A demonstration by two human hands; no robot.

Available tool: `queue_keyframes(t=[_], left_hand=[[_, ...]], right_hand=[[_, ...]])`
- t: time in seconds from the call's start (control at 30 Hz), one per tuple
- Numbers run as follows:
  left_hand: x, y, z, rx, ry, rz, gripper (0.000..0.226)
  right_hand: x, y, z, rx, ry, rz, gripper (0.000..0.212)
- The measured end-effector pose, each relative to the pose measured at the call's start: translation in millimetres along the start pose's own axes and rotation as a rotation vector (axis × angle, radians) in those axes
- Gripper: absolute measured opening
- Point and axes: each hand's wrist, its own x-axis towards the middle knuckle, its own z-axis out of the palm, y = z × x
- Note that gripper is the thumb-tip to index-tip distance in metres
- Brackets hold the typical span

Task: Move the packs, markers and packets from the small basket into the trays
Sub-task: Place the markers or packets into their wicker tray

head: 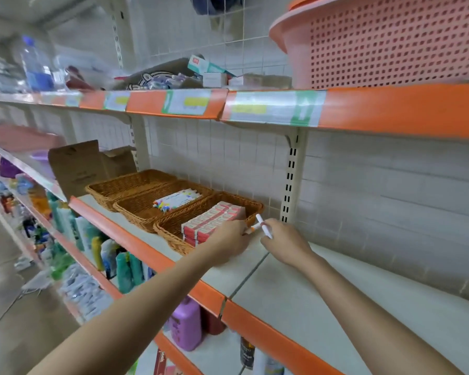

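With two hands crowding the corner of the nearest wicker tray (171, 226) on the shop shelf (295, 288), the white marker (264, 226) could slip off the rim and roll along the bare board, or the stacked red packs (214, 219) could be knocked askew. The right hand (284, 243) curls round the marker, its tip raised just beside the tray. The left hand (229, 240), fingers bent, pinches a small orange-ended item, too blurred to identify, against the packs. The middle tray (136, 209) holds coloured packets (178, 198); the far tray (106, 189) looks empty. The small basket is out of view.
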Motion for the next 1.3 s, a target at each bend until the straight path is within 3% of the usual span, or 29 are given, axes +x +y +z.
queue_keyframes(t=[0.33,0.5,0.77,0.93,1.07,1.3], left_hand=[[58.4,-91.4,-33.9,0.044,0.02,-0.129,0.029],[81.9,-156.1,-64.5,0.08,0.043,-0.129,0.032],[120.8,-256.6,-101.2,0.048,0.005,-0.123,0.028],[149.4,-275.5,-102.3,0.009,-0.014,-0.098,0.017],[173.9,-281.4,-103.3,0.035,-0.029,-0.06,0.044],[206.1,-294.9,-106.3,0.087,-0.034,-0.034,0.028]], right_hand=[[85.0,-51.6,43.4,0.015,-0.039,-0.044,0.052],[130.4,-101.1,81.3,-0.032,-0.02,-0.024,0.036],[177.3,-165.8,127.6,0.006,-0.047,0.022,0.042],[202.5,-166.1,130.5,-0.032,-0.014,0.055,0.035],[227.9,-156.2,130.2,0.012,0.001,0.063,0.039],[265.1,-154.4,143.5,0.064,-0.046,0.087,0.027]])
